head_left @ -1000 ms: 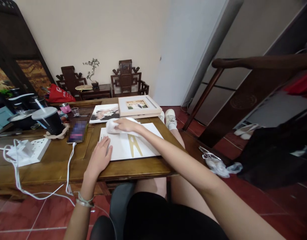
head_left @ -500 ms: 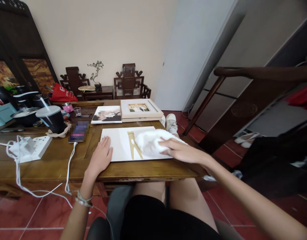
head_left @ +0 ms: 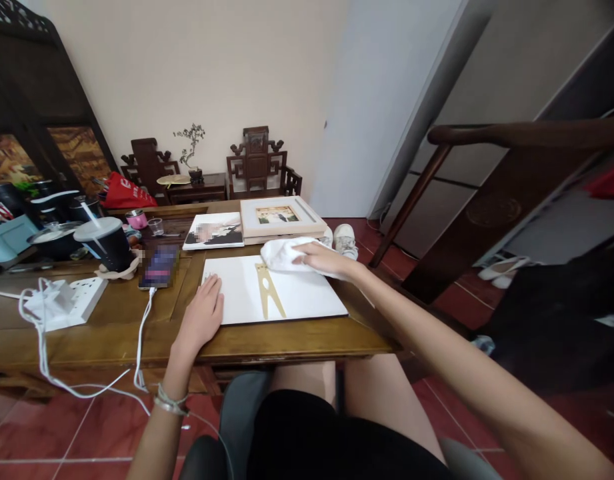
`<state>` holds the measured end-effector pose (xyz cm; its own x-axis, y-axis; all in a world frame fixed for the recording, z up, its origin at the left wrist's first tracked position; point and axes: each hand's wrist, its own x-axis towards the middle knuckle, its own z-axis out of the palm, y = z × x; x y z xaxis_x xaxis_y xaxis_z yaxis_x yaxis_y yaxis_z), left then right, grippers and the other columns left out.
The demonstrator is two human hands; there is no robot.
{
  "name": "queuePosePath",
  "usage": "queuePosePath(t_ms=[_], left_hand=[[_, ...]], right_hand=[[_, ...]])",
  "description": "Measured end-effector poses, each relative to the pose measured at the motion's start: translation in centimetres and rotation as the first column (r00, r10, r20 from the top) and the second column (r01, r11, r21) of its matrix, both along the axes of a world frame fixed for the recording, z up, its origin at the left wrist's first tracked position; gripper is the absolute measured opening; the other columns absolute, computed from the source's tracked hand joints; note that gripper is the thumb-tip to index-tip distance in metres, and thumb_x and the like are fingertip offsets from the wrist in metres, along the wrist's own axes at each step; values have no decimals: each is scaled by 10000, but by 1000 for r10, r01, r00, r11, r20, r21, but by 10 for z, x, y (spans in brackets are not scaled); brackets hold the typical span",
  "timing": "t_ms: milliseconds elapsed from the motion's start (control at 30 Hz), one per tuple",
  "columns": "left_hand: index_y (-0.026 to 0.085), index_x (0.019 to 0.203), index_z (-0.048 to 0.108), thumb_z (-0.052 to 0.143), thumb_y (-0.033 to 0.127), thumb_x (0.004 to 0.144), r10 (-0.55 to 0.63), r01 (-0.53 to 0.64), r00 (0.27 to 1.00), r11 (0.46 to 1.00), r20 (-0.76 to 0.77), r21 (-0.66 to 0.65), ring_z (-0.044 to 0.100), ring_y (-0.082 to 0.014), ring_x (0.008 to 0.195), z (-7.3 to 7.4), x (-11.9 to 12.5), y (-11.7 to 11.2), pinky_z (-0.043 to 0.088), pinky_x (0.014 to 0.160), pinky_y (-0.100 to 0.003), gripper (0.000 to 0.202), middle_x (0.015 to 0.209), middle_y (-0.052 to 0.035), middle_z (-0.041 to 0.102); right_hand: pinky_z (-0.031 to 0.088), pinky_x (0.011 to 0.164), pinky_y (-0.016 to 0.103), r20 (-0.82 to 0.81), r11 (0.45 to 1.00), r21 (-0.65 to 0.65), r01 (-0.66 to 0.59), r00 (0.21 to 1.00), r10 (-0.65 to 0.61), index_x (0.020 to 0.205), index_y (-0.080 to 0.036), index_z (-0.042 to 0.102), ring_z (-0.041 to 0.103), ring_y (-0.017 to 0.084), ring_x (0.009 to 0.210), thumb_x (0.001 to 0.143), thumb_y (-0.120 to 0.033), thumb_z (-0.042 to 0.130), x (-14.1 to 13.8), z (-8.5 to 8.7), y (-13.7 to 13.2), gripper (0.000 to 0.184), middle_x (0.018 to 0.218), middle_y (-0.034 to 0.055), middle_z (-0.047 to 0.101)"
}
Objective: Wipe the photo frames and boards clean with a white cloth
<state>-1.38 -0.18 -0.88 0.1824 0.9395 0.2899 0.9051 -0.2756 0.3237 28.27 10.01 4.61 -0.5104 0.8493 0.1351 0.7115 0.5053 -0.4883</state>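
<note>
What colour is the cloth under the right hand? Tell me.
White. The cloth shows best in the head view, the only one.

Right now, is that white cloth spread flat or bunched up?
Bunched up: the white cloth sits as a rumpled lump under the right hand.

Location type: private home, living room.

Indicators:
- Two carved wooden armchairs (head_left: 257,163) stand against the plain wall at upper centre, with a low side table (head_left: 197,188) between them carrying a small potted plant (head_left: 191,143).
- A dark carved cabinet (head_left: 31,100) fills the upper left.
- The wooden counter (head_left: 111,327) carries household items: a framed photograph (head_left: 279,217), a lidded cup with straw (head_left: 104,243), a phone (head_left: 159,265) on a charging cable, and a power strip (head_left: 81,297).
- The floor (head_left: 61,427) is red tile.
- Loose shoes (head_left: 501,272) lie at the right.
</note>
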Motion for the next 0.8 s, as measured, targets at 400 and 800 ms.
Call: queuePosePath(t_ms=[400, 800], left_hand=[[82, 1351, 451, 288, 250, 947, -8, 8, 1000, 1000, 4, 21, 298, -222, 1408, -4, 1, 0, 250, 1162, -422, 467, 1479, -153, 396], [37, 1363, 430, 280, 235, 953, 2, -2, 999, 1000, -39, 7, 289, -233, 1412, -2, 2, -1, 232, 1167, -413, 480, 1486, -172, 375]], right_hand=[[387, 972, 406, 117, 992, -125, 10, 993, 5, 889, -216, 664, 537, 302, 1078, 795, -340, 476, 21, 17, -82, 245, 1057, 78, 671], [359, 1060, 433, 44, 961, -267, 74, 997, -65, 1010, -209, 701, 496, 321, 1212, 740, -342, 527, 43, 11, -77, 347, 1249, 92, 612]])
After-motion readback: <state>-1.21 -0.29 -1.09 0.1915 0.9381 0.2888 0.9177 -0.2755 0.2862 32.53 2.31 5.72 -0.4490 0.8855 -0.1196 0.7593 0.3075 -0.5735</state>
